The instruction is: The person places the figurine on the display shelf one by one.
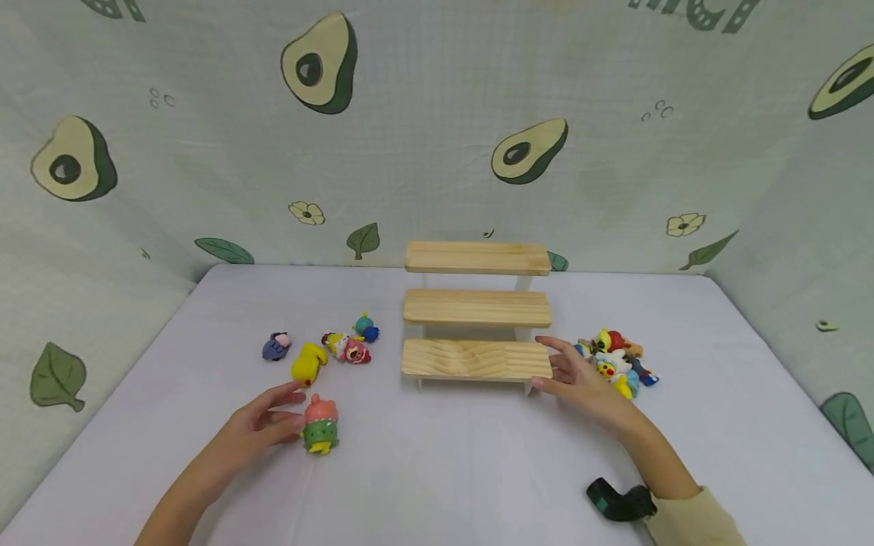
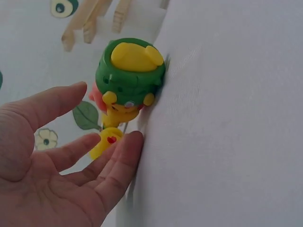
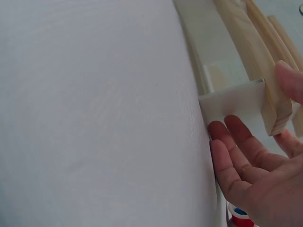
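Observation:
In the head view my left hand (image 1: pixel 262 421) is beside a toy figurine (image 1: pixel 321 425) with a pink top, green body and yellow feet. The left wrist view shows that figurine (image 2: pixel 128 75) just beyond the parted thumb and relaxed fingers of my left hand (image 2: pixel 75 161). Behind it lies a yellow figurine (image 1: pixel 309 364). My right hand (image 1: pixel 580 379) holds the right end of a three-step wooden display stand (image 1: pixel 476 358) at its lowest shelf. Seen from the right wrist, the thumb and fingers (image 3: pixel 246 151) lie around that shelf end (image 3: pixel 277 116) and its white leg (image 3: pixel 232 97).
Further left sit a grey-blue figurine (image 1: pixel 276 346), a pink one (image 1: pixel 357 351) and a blue-teal one (image 1: pixel 366 328). Several figurines (image 1: pixel 617 360) cluster right of the stand. A black curved object (image 1: pixel 617 500) lies by the right forearm. A printed cloth backdrop (image 1: pixel 437 152) rises behind.

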The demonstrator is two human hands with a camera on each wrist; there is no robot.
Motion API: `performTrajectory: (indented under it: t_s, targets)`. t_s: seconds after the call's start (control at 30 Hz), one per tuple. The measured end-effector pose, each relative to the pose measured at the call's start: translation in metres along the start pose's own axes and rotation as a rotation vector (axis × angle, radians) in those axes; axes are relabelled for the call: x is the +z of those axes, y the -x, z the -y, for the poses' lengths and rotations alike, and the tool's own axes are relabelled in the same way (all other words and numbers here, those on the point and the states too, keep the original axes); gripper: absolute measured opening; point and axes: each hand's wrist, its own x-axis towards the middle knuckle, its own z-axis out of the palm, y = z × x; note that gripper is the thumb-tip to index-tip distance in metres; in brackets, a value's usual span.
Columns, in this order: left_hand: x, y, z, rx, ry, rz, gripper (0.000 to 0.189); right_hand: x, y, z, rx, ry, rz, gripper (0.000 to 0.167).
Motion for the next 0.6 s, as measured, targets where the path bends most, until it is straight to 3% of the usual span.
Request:
performTrajectory:
  t_s: [0.1, 0.23, 0.43, 0.6]
  targets:
    - [-0.004, -0.007, 0.007, -0.037, 0.098, 0.066, 0.066, -0.001, 0.000, -0.002, 0.008, -0.026, 0.014, 0.073]
    - [-0.007, -0.012, 0.012, -0.057, 0.129, 0.127, 0.064, -0.002, 0.002, -0.003, 0.021, -0.057, 0.026, 0.073]
    - [-0.011, -0.014, 0.014, 0.005, 0.103, 0.190, 0.065, -0.001, 0.003, -0.003, 0.001, -0.067, 0.046, 0.071]
    - [-0.007, -0.016, 0.010, 0.032, -0.019, 0.180, 0.057, 0.000, 0.003, -0.003, 0.010, -0.059, 0.035, 0.071]
